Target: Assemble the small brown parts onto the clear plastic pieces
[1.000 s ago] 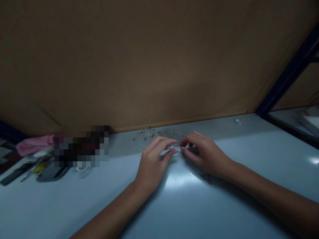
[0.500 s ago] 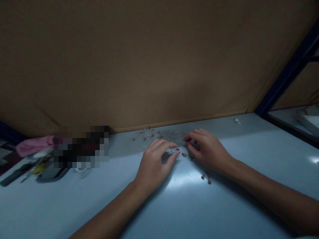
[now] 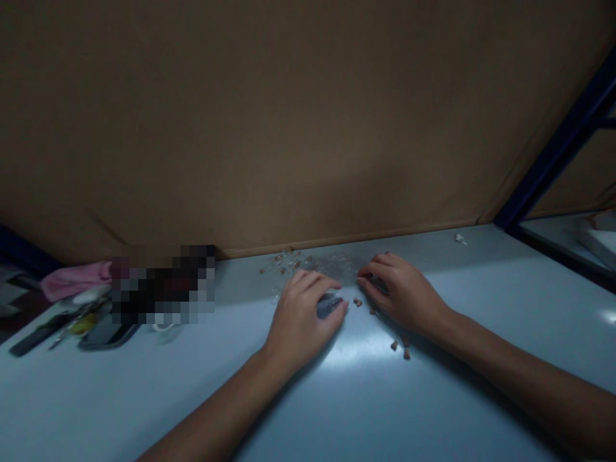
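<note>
My left hand (image 3: pixel 301 314) rests over the table, thumb and fingers apart, with a small clear piece near or under its fingers; I cannot tell whether it touches it. To the right, my right hand (image 3: pixel 402 289) has thumb and forefinger tips together, and anything between them is too small to make out. Behind the hands lies a scattered pile of clear and brown bits (image 3: pixel 293 260). A small brown piece (image 3: pixel 357 302) sits between the hands. Several more brown pieces (image 3: pixel 407 353) lie below my right hand.
On the left of the pale table (image 3: pixel 298 410) are a pink cloth (image 3: pixel 77 280), a black phone-like object (image 3: pixel 106 333), keys and a dark, pixelated item. A brown board (image 3: pixel 308 128) stands behind. A white scrap (image 3: pixel 460 239) lies at the back right.
The brown piece by my left fingertips no longer shows. My right thumb and forefinger have come together. The whole view has shifted slightly.
</note>
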Demonstrator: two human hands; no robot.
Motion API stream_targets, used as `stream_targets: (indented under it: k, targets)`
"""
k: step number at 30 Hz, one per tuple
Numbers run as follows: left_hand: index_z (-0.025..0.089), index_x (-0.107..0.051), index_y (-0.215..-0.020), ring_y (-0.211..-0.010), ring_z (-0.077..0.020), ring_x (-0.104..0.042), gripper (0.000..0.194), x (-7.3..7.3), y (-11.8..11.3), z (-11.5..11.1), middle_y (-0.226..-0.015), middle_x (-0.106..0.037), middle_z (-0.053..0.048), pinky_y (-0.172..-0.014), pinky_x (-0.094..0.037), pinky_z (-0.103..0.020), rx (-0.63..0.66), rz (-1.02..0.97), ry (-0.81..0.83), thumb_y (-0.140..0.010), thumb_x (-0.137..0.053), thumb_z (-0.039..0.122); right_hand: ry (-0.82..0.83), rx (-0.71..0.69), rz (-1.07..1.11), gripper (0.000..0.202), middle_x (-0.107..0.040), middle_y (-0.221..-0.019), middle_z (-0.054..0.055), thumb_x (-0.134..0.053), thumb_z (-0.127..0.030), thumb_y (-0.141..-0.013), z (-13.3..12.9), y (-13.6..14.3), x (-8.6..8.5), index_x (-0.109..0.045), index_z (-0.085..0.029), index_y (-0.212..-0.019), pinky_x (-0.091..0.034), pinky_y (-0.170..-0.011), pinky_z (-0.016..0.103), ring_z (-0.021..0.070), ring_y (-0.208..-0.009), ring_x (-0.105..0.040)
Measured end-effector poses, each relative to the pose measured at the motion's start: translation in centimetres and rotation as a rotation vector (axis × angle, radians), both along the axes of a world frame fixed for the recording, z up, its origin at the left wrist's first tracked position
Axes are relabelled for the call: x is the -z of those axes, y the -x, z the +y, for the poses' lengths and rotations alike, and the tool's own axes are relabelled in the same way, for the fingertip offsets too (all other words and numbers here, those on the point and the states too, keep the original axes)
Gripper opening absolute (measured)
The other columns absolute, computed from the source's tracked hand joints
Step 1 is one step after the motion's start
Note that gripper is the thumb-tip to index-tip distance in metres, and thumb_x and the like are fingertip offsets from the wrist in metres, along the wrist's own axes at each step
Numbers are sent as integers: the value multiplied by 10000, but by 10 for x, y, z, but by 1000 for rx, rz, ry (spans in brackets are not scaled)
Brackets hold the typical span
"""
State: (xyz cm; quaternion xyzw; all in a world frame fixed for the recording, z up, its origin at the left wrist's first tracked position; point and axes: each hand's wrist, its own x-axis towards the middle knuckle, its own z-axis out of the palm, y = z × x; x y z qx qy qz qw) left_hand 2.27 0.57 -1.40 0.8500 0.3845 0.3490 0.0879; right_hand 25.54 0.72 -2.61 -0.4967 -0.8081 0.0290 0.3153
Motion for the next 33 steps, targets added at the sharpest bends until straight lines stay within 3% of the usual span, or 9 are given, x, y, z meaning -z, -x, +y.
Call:
stream_targets:
  k: [4,8,11,15,19,22,29,33]
  targets:
    - [209,-694,-1282,-1262,-346,-572,446,-1,1,2,-1298,-705,-122,-1076,-466,-565,-115,83,-77,-889,-804,388,-32,9,20,125,-702,-943,98,-610,-176,-994,1,0,-1,-733,-192,-1005,-485,-863,387,262,-951,-630]
    - [189,-536,-1502,-1489,-401,-400,654,0,0,2,-1559,-556,-169,-1180,-353,-635,-98,223,-112,-962,-693,523,-50,9,27,122,-699,-942,98,-606,-170,-991,1,1,-1,-727,-186,-1002,-483,-846,388,262,-934,-621]
    - [169,-584,-1434,-1387,-397,-506,597,-1,1,3,-1444,-644,-178,-1125,-410,-606,-176,243,-125,-971,-659,539,-59,13,41,120,-695,-941,98,-608,-173,-994,0,2,0,-728,-177,-1002,-483,-843,385,261,-935,-619]
    - [138,-712,-1127,-1016,-351,-694,316,-22,16,12,-1058,-764,-169,-904,-529,-490,-469,332,-142,-1007,-541,375,-69,24,58,117,-694,-951,97,-609,-180,-996,0,2,1,-725,-178,-1002,-483,-841,379,255,-936,-624]
    - [136,-766,-926,-799,-371,-731,468,-52,40,23,-883,-764,-201,-727,-543,-447,-746,638,-3,-1007,-448,470,-80,32,65,115,-687,-938,94,-601,-193,-994,1,1,-1,-715,-187,-984,-485,-835,382,253,-925,-624]
    - [131,-795,-888,-851,-396,-751,538,-58,49,26,-895,-771,-225,-746,-560,-452,-768,773,97,-994,-424,507,-85,33,61,119,-684,-936,93,-594,-198,-996,3,1,-1,-711,-182,-980,-486,-838,390,254,-924,-624]
    - [144,-808,-846,-868,-383,-768,432,-36,42,20,-913,-791,-229,-746,-577,-443,-700,825,176,-969,-482,400,-103,13,78,125,-687,-933,95,-590,-206,-991,11,1,5,-712,-190,-975,-492,-829,388,256,-923,-630]
    - [128,-789,-890,-869,-380,-776,421,-35,43,21,-937,-789,-239,-724,-569,-423,-700,840,166,-1004,-442,337,-117,5,107,135,-690,-931,95,-588,-213,-991,15,2,7,-716,-190,-955,-492,-823,386,252,-912,-635]
